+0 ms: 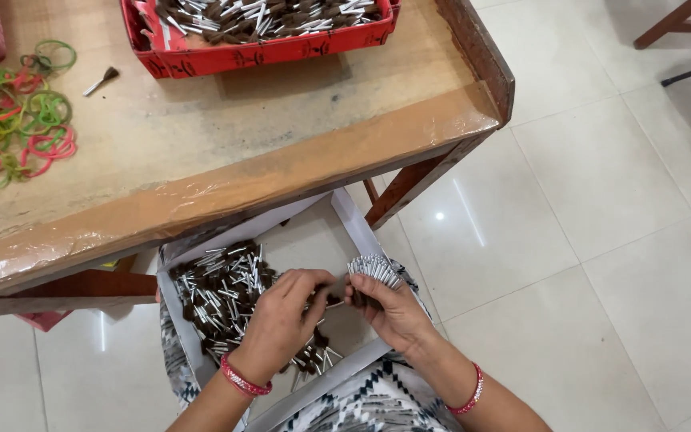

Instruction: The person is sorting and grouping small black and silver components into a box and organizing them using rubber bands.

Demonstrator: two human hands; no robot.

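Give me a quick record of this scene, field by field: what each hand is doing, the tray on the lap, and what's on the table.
left hand: fingers pinch a small brown-tipped piece over the lap tray
right hand: grips a bundle of silver-ended sticks, ends fanned upward
lap tray: shallow white box on the person's lap, holding a loose pile of brown-and-silver pieces
table: wooden, its front edge taped
red tray: at the table's far edge, filled with the same pieces
rubber bands: green, pink and orange, heaped on the table's left
floor: pale glossy tiles
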